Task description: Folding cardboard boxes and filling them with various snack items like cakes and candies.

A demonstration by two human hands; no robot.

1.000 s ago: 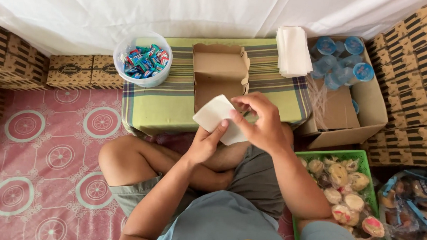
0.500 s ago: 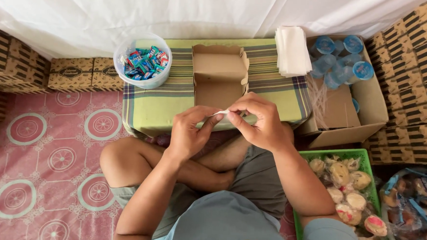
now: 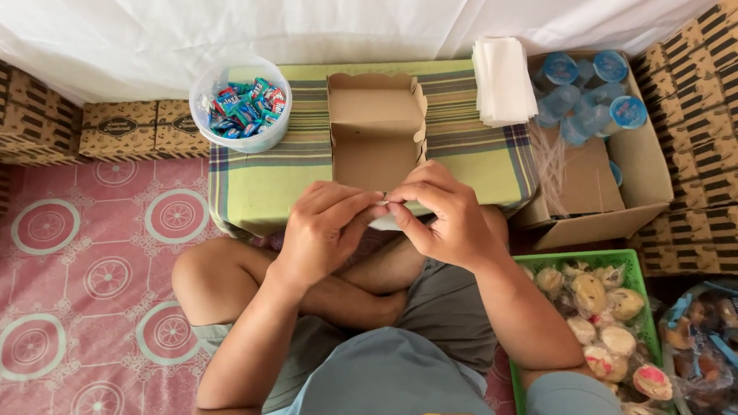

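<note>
View from the head camera, looking down on a person seated cross-legged on a patterned pink floor mat (image 3: 87,277). Nearest the viewer, the left hand (image 3: 321,230) and the right hand (image 3: 444,216) meet at mid-frame over the lap, fingertips facing. Both are closed in a pinch on one small white sheet of paper (image 3: 394,215), of which only a thin folded strip shows between them; its long axis runs left to right, from one hand to the other. The sheet lies at the near edge of the worktop (image 3: 261,185), a low surface under a green checked cloth. Just beyond the hands, touching distance away, an open brown cardboard box (image 3: 375,128) stands with its mouth upward. Both hands sit about equally near it. Farther left is a clear tub of wrapped sweets (image 3: 241,104); farther right, a stack of white paper sheets (image 3: 502,78).
</note>
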